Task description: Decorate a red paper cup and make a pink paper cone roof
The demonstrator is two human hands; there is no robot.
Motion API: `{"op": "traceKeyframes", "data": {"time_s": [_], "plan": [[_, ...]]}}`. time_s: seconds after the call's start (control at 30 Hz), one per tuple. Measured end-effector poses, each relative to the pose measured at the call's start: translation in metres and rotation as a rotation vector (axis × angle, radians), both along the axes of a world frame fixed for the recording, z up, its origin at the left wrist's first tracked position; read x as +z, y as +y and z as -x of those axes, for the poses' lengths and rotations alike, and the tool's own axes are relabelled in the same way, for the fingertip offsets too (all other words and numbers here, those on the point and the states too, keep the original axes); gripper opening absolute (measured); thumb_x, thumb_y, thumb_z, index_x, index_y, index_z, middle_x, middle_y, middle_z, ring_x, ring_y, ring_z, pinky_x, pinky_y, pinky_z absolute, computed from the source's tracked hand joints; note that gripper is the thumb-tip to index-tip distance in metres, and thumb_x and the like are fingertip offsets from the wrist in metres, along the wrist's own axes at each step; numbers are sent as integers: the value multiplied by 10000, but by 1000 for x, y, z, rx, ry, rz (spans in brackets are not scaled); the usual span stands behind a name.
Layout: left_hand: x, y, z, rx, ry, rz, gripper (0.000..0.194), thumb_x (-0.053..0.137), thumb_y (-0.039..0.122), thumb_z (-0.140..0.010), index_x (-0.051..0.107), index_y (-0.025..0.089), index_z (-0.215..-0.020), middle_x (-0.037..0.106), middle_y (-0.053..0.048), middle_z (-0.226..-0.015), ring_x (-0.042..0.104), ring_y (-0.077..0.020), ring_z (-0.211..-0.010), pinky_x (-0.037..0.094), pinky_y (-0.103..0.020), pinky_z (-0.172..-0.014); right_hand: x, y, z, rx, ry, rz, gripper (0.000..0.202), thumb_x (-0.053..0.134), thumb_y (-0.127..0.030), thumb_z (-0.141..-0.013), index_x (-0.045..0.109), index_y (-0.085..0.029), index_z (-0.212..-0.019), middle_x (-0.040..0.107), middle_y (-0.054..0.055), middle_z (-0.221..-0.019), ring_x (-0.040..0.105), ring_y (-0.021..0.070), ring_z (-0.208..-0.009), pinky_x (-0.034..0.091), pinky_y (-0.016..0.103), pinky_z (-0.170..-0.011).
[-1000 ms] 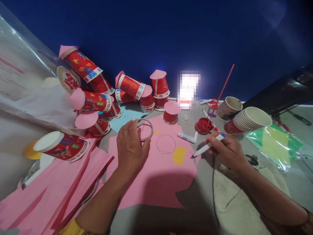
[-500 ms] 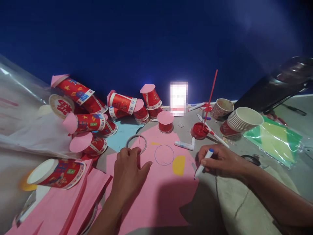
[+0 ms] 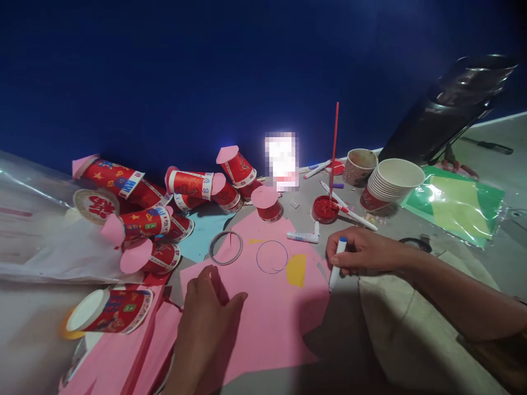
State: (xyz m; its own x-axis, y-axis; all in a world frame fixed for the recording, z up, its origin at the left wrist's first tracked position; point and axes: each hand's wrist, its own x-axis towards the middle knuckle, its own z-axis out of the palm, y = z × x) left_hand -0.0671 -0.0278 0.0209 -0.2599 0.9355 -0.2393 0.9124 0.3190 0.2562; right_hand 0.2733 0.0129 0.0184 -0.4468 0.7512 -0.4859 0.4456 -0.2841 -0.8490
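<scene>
A large sheet of pink paper (image 3: 263, 323) lies in front of me, with a blue circle (image 3: 272, 257) drawn on it. My left hand (image 3: 209, 310) is over the paper's left side, thumb spread from the fingers, holding nothing. Just beyond its fingertips rests a roll of tape (image 3: 226, 247). At the paper's right edge my right hand (image 3: 356, 252) grips a white marker (image 3: 337, 266) with a blue end, its tip pointing down. A yellow paper piece (image 3: 297, 270) sits right of the circle. Beyond it lies a glue stick tube (image 3: 302, 237).
Several red paper cups (image 3: 144, 222) with pink paper caps crowd the left. A stack of cups (image 3: 391, 186), a patterned cup (image 3: 359, 167) and a red paint pot (image 3: 325, 209) with a brush stand right. A plastic packet (image 3: 457, 206) and a beige cloth (image 3: 405, 312) lie farther right.
My left hand has drawn back from the tape roll toward me. The right hand still holds the marker, now tilted more upright. The whole view has shifted slightly.
</scene>
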Motion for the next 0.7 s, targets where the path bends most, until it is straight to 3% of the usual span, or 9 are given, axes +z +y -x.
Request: {"op": "traceKeyframes", "data": {"time_s": [0.17,0.27,0.37,0.53,0.7], "plan": [[-3,10,-3,137,-153,18,560,706,461,-742,536,187,-1200,653,-39,-854,679,-291,-793,481,-373,-670,1,-1,1,14,14,-9,203,707,-383,-817,662,-187,-841,708,11,-609,569,115,-509,373,197,-471],[-7,12,2,144,-230,-41,449,732,426,-692,583,196,-1048,683,-45,-821,680,-293,-788,487,-380,-703,2,-2,1,23,23,-19,209,703,-394,-819,666,-190,-843,712,14,-617,558,116,-508,365,202,-467],[-5,7,1,236,-427,-67,442,768,391,-630,610,196,-994,743,-76,-863,704,-297,-811,518,-389,-732,1,-1,0,29,35,-22,214,698,-405,-825,669,-193,-843,716,15,-621,558,119,-508,361,206,-463],[18,-13,-10,388,-1036,75,462,831,361,-603,687,164,-995,793,-92,-852,747,-282,-721,572,-364,-656,-4,0,-3,28,65,-2,185,719,-373,-805,668,-195,-816,703,3,-595,563,120,-492,371,201,-454],[38,-32,-6,476,-1080,87,463,876,343,-573,735,156,-972,805,-94,-795,752,-295,-644,579,-366,-601,-5,1,-7,-33,126,20,174,717,-344,-822,638,-190,-804,696,0,-588,560,104,-484,395,187,-464]]}}
